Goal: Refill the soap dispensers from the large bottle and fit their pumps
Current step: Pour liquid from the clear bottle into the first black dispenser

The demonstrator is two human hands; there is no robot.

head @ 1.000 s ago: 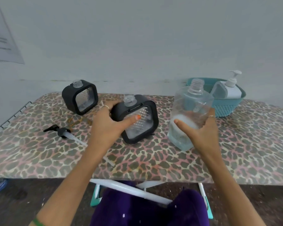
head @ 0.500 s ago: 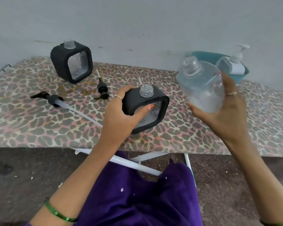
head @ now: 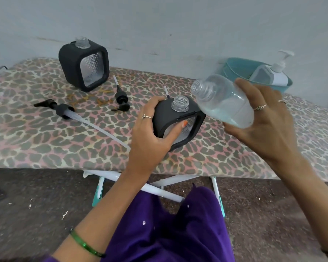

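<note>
My left hand [head: 151, 133] grips a black square soap dispenser [head: 178, 118] with a clear window and an open threaded neck, standing on the leopard-print board [head: 45, 144]. My right hand [head: 263, 125] holds the large clear bottle [head: 223, 101], uncapped and tilted left, its mouth just above and to the right of the dispenser's neck; bluish liquid lies in its lower side. A second open black dispenser [head: 83, 65] stands at the back left. A long-tube black pump [head: 64, 110] and a short black pump [head: 121, 101] lie on the board.
A teal basket [head: 235, 69] at the back right holds a white pump bottle [head: 273, 74]. The wall runs close behind the board. Below the front edge are the white crossed legs [head: 159, 190], the floor and purple clothing.
The large bottle has tipped further left and lower, bringing its mouth close over the held dispenser's neck. My left hand keeps its grip; the view has shifted slightly.
</note>
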